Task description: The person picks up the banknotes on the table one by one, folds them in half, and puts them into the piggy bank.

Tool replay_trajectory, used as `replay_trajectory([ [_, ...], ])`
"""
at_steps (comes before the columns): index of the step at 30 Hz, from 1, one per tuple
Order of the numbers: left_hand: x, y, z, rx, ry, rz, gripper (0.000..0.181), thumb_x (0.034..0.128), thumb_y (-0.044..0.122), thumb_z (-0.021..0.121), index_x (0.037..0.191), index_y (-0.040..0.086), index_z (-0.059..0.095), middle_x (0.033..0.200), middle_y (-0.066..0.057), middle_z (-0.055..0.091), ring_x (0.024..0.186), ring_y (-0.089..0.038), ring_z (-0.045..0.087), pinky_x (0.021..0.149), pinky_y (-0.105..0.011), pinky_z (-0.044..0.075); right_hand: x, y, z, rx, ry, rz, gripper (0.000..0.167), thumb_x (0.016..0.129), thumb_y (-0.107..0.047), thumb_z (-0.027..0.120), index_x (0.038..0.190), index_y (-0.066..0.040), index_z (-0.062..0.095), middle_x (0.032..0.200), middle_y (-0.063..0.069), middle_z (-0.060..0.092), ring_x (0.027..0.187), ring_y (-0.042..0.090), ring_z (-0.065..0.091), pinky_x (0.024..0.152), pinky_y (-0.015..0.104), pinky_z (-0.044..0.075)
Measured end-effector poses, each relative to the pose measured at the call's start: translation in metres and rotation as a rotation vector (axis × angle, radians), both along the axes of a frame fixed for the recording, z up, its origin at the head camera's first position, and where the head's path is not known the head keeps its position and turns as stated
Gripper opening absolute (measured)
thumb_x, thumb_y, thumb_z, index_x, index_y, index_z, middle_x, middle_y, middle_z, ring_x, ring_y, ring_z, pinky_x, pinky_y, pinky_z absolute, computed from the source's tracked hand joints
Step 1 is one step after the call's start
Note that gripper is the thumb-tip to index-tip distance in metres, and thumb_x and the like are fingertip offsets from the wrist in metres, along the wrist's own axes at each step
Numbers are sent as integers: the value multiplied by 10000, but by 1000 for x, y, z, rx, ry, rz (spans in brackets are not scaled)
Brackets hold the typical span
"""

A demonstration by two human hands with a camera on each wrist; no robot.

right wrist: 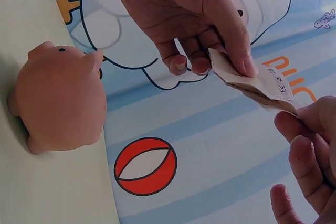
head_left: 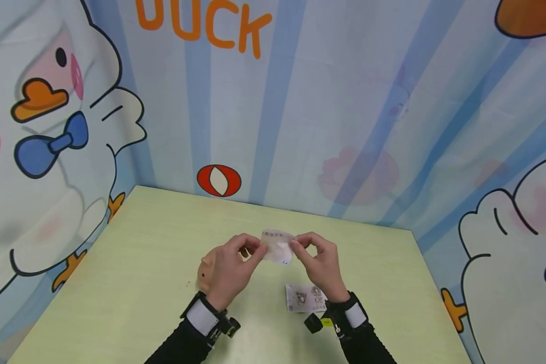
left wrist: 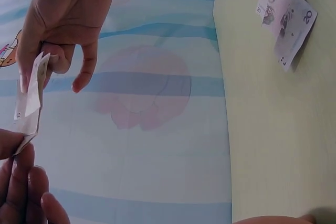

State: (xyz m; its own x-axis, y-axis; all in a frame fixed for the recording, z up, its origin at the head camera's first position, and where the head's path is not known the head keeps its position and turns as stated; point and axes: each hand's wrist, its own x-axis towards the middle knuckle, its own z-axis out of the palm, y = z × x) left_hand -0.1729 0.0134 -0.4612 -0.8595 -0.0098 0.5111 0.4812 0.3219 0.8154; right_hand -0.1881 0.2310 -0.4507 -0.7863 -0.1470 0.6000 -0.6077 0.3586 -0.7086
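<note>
Table [head_left: 132,283]: flat, pale yellow, set against a wrinkled, blue-striped backdrop [head_left: 236,116] printed with cartoon figures. The left hand [head_left: 231,275] and right hand [head_left: 324,268] each pinch one end of a thin, folded paper note [head_left: 276,248] above the surface. A printed pinkish note [head_left: 300,299], possibly creased or doubled, lies below. A smooth, rounded pig figure [right wrist: 63,98] stands near the left hand.

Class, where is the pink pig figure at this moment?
In the head view, the pig figure is on the table, left of centre, partly hidden behind the left hand, which pinches a paper note.
</note>
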Motion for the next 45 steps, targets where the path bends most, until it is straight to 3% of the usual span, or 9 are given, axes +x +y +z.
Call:
replay_trajectory([
  [4,1,3,2,-3,32,46,79,958,135,817,948,85,756,862,-6,721,803,-172,640,720,-347,536,0,-2,0,-2,10,8,29,991,-21,740,990,-13,768,819,54,698,777,123,591,768,283,481],
  [9,1,6,2,1,65,52,86,968,125,800,973,72,733,877,-19,698,815,-207,639,713,-331,531,-1,-4,-1,-3,7,9,30,992,-20,738,981,-9,764,815,51,696,775,122,587,757,284,482],
  [16,1,7,0,21,77,84,87,974,123,792,971,58,735,875,-36,706,804,-195,641,704,-414,548,-1,-7,-3,16,22,19,37,974,9,747,978,-23,766,823,45,711,772,123,603,759,318,509],
  [24,3,9,-7,11,78,61,87,940,105,831,966,70,756,865,-10,739,781,-155,662,697,-293,532,-3,-2,-3,-4,27,-12,87,962,42,742,974,-37,775,809,39,702,761,110,588,741,298,491],
  [31,0,12,-9,-29,236,121,105,908,32,819,947,65,728,855,-36,702,776,-181,642,670,-319,537,-4,-5,-4,-9,43,-9,79,970,32,739,959,-39,771,814,52,709,762,118,598,749,272,486],
  [38,-1,11,-6,-208,380,183,127,885,30,821,923,79,710,834,-24,687,769,-172,607,653,-295,532,-7,-8,-4,-9,30,-39,56,972,-1,755,945,-46,775,815,30,720,775,111,595,750,272,486],
  [45,-2,10,-5,-318,463,238,153,861,22,850,912,83,719,821,-26,695,745,-180,599,619,-285,512,-9,-11,-7,2,15,-54,54,981,-26,756,942,-58,774,812,10,712,774,117,590,749,271,479],
])
